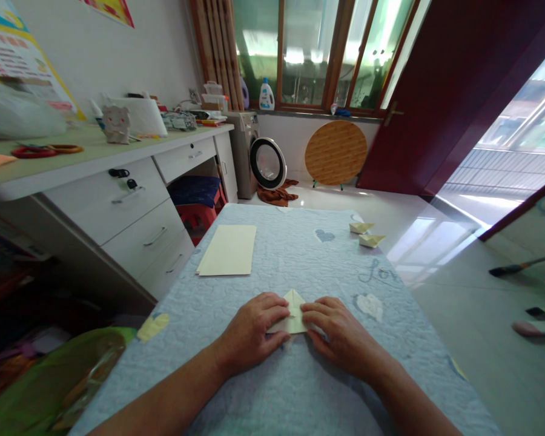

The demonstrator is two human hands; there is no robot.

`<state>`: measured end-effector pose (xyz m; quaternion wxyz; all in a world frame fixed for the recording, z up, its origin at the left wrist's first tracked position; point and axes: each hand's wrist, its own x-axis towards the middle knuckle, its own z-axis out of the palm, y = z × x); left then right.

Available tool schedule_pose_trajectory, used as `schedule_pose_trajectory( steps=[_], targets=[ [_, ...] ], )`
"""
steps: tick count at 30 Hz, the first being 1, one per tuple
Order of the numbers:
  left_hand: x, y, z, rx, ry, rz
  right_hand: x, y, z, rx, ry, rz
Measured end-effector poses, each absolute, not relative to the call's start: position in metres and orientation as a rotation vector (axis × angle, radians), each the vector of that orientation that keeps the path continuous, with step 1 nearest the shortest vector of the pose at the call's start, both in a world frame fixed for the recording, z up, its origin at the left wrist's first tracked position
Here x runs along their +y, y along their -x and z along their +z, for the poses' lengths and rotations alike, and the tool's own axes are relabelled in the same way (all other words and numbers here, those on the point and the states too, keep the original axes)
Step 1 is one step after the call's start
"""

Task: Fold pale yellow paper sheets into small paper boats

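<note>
A small piece of pale yellow paper, folded to a point at its far end, lies on the cloth-covered table in front of me. My left hand holds its left side, fingertips on top and thumb along the near edge. On the right side, my right hand grips it the same way, fingers bent over the paper. Both hands cover the paper's side corners. Farther off at the left rests a stack of pale yellow sheets. Two folded paper boats stand near the table's far right corner.
A light blue quilted cloth covers the table. Left of it stands a white desk with scissors on top, and a green bin sits below. A washing machine with its door open is beyond, near a round wooden board.
</note>
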<state>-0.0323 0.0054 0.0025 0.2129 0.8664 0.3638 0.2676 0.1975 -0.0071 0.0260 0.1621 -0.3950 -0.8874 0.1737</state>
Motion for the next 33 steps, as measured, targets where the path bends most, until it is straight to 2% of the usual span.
schedule_pose_trajectory(
  steps=[14, 23, 29, 33],
  targets=[
    [0.003, 0.027, 0.005, 0.892, -2.514, 0.635, -0.003, -0.201, 0.023, -2.523, 1.105, 0.525],
    [0.002, 0.024, 0.006, 0.938, -2.574, 0.638, -0.004, -0.207, 0.022, -2.474, 1.099, 0.651],
    [0.003, 0.031, 0.002, 0.937, -2.398, 0.779, -0.004, -0.205, 0.021, -2.482, 1.089, 0.630],
    [0.003, 0.035, 0.000, 0.904, -2.205, 0.728, -0.005, -0.205, 0.023, -2.493, 1.101, 0.633]
  ],
)
